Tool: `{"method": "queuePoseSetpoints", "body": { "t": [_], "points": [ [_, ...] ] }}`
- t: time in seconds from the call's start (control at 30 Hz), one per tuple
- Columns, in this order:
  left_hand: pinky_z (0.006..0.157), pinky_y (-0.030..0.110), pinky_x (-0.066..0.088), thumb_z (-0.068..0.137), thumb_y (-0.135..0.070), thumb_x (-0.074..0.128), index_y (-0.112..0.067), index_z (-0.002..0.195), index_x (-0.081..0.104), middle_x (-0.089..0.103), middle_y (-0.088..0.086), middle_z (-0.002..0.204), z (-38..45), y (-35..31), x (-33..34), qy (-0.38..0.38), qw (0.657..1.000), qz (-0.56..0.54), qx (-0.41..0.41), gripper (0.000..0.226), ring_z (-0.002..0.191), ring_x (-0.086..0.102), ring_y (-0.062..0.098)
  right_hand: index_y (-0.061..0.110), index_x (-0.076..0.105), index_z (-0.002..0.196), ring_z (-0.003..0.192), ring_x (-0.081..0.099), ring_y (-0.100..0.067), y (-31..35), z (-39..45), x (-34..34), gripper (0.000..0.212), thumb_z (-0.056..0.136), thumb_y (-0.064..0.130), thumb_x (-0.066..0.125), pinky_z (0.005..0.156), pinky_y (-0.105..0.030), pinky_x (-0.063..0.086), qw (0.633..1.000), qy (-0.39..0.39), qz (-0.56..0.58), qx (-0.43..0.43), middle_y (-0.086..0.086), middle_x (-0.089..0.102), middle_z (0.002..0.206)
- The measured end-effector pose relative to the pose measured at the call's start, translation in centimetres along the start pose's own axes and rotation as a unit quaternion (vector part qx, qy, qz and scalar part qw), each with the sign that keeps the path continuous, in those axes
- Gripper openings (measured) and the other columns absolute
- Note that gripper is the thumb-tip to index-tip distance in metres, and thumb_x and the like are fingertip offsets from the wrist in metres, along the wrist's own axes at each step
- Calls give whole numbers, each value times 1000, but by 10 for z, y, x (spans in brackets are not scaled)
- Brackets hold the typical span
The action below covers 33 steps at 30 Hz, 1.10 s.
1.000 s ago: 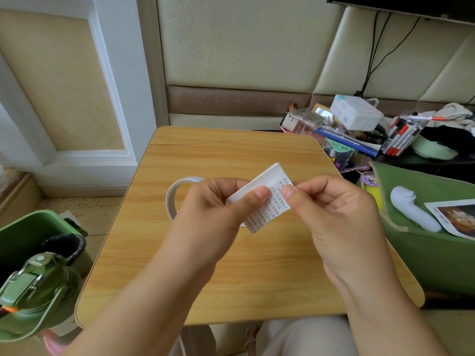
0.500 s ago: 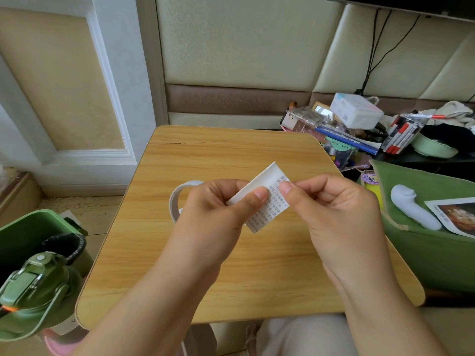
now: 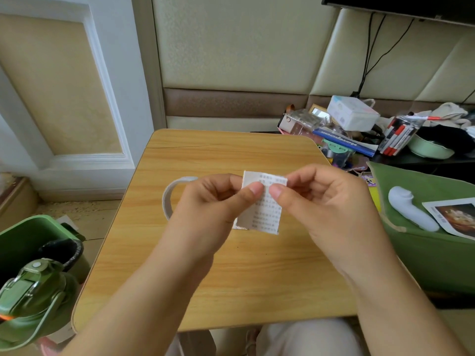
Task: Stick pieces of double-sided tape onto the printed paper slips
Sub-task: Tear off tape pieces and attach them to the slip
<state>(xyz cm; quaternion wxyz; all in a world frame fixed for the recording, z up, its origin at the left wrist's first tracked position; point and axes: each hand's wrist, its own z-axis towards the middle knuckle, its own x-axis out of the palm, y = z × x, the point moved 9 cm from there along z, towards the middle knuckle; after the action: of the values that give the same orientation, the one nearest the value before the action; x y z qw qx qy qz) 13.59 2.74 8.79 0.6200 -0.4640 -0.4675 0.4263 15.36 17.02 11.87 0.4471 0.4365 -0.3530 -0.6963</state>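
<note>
- Your left hand point(image 3: 210, 201) and right hand point(image 3: 321, 201) pinch the printed slip point(image 3: 264, 209) at its top edge, above the tabletop point(image 3: 231, 273).
- Light, floppy paper, likely creasing easily: keep your fingers at its edges.

You hold one printed paper slip point(image 3: 264, 209) above the middle of the wooden table point(image 3: 231, 265), its long side running roughly top to bottom and its printed face turned toward you. It is small, white and rectangular, covered in rows of tiny grey print too blurred to read. Its upper edge sits between your two thumbs, and its lower end hangs free. The roll of double-sided tape point(image 3: 171, 194), a pale ring, lies flat on the table to the left, mostly hidden behind your left hand point(image 3: 218, 204).
</note>
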Motion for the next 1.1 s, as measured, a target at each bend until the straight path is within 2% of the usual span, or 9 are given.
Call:
{"method": "queuePoseSetpoints", "body": {
  "t": [0.07,0.17,0.33,0.47,0.7,0.83,0.9,1.0,1.1],
  "points": [
    [42,8,35,81,-12,65,-9,60,64,57,-5,47,-4,9,-3,-30,997,-62,-37,21,38,48,4,27,70,72,64,61,-6,-10,-4,6,9,65,28,76,63,-19,50,997,4,73,28,5,70,67],
    [66,26,35,72,-27,75,-17,63,71,64,5,72,-7,19,-3,-43,993,-89,-61,13,72,45,22,27,71,69,61,61,-4,-19,-15,11,3,68,25,73,59,-15,47,991,-16,120,52,4,70,65],
    [49,25,20,65,-32,67,-21,49,65,51,-9,48,-14,22,-5,-70,991,-81,-84,19,47,30,7,19,69,70,63,64,-13,-22,-21,8,11,75,14,78,62,-24,51,990,-59,121,52,-3,71,67],
    [44,14,31,66,-24,67,-20,46,64,53,-11,47,-13,19,-4,-61,992,-79,-71,20,44,42,1,15,66,67,59,60,-8,-18,-19,7,16,75,5,76,59,-19,48,992,-59,101,41,0,69,63],
    [42,4,33,75,-15,65,-6,69,67,62,-6,54,-4,1,-4,-8,999,-12,-35,11,40,47,-2,26,68,74,64,58,-5,-6,-12,8,9,67,29,73,62,-22,48,999,15,-32,9,8,69,68],
    [43,7,33,71,-23,67,-12,68,69,59,-10,54,-6,5,-12,-67,995,-58,-39,11,45,47,0,24,70,75,65,62,-8,-15,-16,9,10,69,31,73,63,-21,49,998,3,42,41,4,71,69],
    [46,14,30,64,-32,69,-17,68,72,56,-8,60,-9,13,-17,-94,992,-70,-54,16,53,39,6,24,72,74,66,65,-9,-20,-20,10,11,72,32,79,64,-19,50,994,-2,92,57,1,73,71],
    [52,22,24,61,-36,71,-19,69,74,53,-6,62,-12,19,-19,-118,987,-89,-66,19,63,30,12,23,73,69,67,66,-8,-24,-22,5,8,66,31,72,65,-15,50,983,-43,161,73,-1,73,71],
    [50,21,27,58,-33,72,-17,66,72,55,-8,61,-13,19,-19,-127,986,-85,-66,17,59,35,8,20,71,66,68,67,-9,-24,-20,-1,10,66,30,72,64,-16,49,980,-78,167,71,-2,73,71]
  ]
}}
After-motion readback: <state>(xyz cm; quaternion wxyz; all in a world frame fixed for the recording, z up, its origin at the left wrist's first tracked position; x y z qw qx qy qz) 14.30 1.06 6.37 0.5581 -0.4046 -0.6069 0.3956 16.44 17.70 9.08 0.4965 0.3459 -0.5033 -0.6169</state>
